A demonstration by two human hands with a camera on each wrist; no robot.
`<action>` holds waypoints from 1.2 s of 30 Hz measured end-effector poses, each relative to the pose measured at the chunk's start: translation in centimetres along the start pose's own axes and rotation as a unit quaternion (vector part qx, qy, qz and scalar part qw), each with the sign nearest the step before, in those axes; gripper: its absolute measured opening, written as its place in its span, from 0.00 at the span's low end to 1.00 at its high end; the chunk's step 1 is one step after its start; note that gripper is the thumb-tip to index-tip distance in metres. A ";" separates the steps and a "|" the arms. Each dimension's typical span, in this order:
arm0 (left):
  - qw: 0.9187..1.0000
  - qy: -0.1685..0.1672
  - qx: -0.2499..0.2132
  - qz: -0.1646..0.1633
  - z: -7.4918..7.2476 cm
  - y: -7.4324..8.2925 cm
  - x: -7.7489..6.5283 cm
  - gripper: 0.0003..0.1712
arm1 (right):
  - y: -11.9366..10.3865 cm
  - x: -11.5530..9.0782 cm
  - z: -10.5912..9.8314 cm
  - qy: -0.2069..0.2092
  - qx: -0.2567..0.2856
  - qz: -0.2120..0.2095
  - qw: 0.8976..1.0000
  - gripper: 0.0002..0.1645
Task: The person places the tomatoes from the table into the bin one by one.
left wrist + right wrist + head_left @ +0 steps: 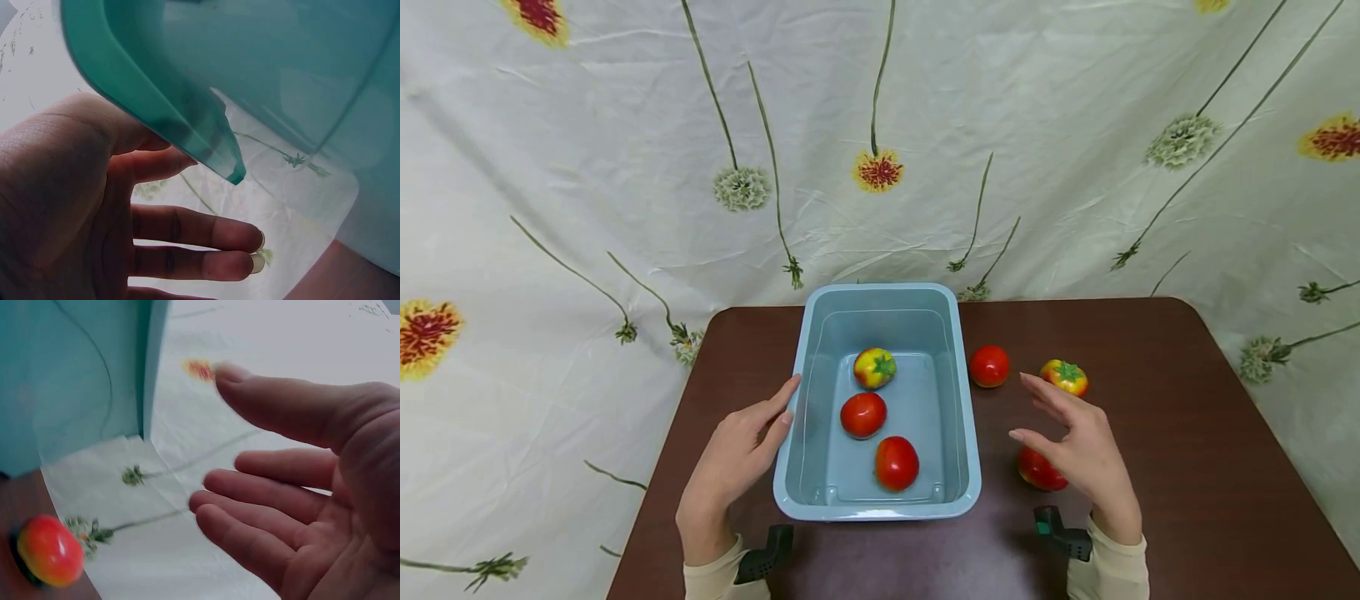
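Note:
A light blue plastic bin [880,512] stands on the table, holding two red tomatoes [862,415] and a yellow-and-red, tomato-like fruit [874,367] with green leaves on top. My left hand [737,454] is at the bin's left rim, its index finger and thumb against the edge. The left wrist view shows its other fingers [197,228] extended below the rim [169,122]. To the bin's right, my right hand [1078,442] hovers with fingers spread from the thumb and nothing held. Beneath it, a red tomato [1039,471] is partly hidden.
Another red tomato [989,367] lies by the bin's right wall. A second yellow-and-red fruit [1063,377] sits just beyond the right fingertips. Behind the dark brown table [1195,433] hangs a white flowered cloth [1045,108].

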State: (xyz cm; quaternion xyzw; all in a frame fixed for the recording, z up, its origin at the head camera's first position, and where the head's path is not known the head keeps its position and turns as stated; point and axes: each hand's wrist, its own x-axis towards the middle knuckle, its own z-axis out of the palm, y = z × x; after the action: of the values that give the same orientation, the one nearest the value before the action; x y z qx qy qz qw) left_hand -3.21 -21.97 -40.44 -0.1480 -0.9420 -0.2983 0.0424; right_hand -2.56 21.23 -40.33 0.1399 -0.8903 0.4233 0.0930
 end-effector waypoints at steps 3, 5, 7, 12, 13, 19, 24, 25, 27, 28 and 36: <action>1.000 0.000 0.001 0.000 0.0 0.1 0.0 0.29 | 1.1 0.0 -0.5 -0.035 -0.008 0.010 0.999 0.42; 1.000 0.001 0.002 0.000 0.1 0.1 0.0 0.29 | 1.9 0.0 -0.6 -0.070 -0.010 0.014 0.997 0.42; 1.000 0.001 0.003 0.001 0.1 0.0 0.0 0.29 | 2.9 0.1 -0.6 -0.108 -0.002 0.014 0.994 0.41; 1.000 0.000 0.005 -0.001 0.2 0.0 0.0 0.29 | 5.5 0.0 -0.6 -0.174 0.040 0.029 0.983 0.36; 1.000 0.001 0.005 -0.001 0.2 0.1 0.0 0.29 | 6.0 0.0 -0.7 -0.182 0.049 0.035 0.981 0.35; 1.000 0.009 0.007 0.011 0.2 0.0 0.1 0.29 | 8.8 -0.9 -1.0 -0.222 0.074 0.078 0.969 0.35; 1.000 0.010 0.009 0.011 0.1 0.0 0.1 0.29 | 10.2 -1.3 -1.2 -0.250 0.110 0.114 0.955 0.39; 1.000 0.010 0.009 0.010 0.1 0.0 0.0 0.29 | 10.5 -1.4 -1.2 -0.256 0.125 0.121 0.951 0.39; 1.000 0.012 0.009 0.012 0.1 0.0 0.0 0.29 | 11.0 -1.5 -1.2 -0.270 0.150 0.123 0.943 0.40; 1.000 0.013 0.010 0.013 0.1 0.0 0.0 0.29 | 11.2 -1.5 -1.2 -0.278 0.162 0.123 0.939 0.41; 1.000 0.010 0.015 0.009 0.1 -0.1 0.0 0.29 | 12.8 -2.1 -1.4 -0.302 0.196 0.137 0.923 0.43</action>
State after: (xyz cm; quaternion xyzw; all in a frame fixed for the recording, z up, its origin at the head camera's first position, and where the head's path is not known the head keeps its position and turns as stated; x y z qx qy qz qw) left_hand -3.27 -21.95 -40.53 -0.1528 -0.9446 -0.2850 0.0568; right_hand -4.75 30.34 -49.37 0.1530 -0.7857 0.5360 -0.2682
